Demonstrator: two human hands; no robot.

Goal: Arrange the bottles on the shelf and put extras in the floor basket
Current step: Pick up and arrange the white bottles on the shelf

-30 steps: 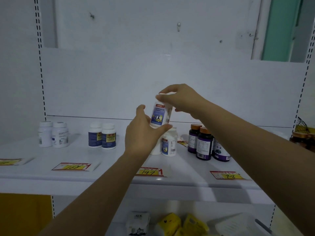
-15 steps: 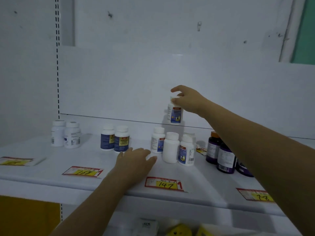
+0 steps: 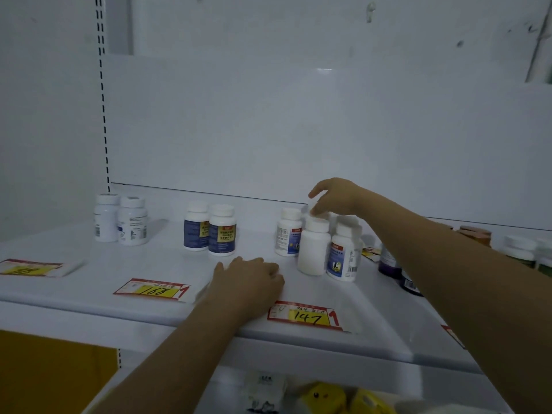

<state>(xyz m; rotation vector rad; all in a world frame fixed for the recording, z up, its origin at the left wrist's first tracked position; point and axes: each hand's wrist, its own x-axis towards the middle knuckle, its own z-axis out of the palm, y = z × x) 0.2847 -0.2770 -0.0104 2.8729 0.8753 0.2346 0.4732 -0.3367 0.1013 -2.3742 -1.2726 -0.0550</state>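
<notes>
White metal shelving (image 3: pixel 89 282) with a plain back panel filled the view, dimly lit, with yellow-and-red price tags (image 3: pixel 304 315) along its front edge. On it stood pairs of small white plastic bottles: two white-labelled ones (image 3: pixel 121 219) at about ten o'clock from the centre of the shelf, two with dark blue and yellow labels (image 3: pixel 210 230) near the middle, and a tight cluster of white-capped bottles (image 3: pixel 316 246) at about two o'clock. Dark purple bottles (image 3: pixel 391 262) showed partly behind the right forearm.

The right hand (image 3: pixel 336 197) hovered just over the back of the cluster, its grip loosened, fingers spread and curved downward above a white cap; whether a fingertip touched the cap could not be told. It held nothing that could be seen. The left hand (image 3: pixel 249 277) lay flat on the shelf at about seven o'clock from the cluster, its grip released and empty.

Judging by this, the step was seating a bottle into the back row. Doing it well would mean lifting the right hand straight up so no sleeve or wrist clipped the front bottles, then turning the unlabelled-looking plain white bottle (image 3: pixel 313 249) so its label faced forward. The floor basket was not in view.
</notes>
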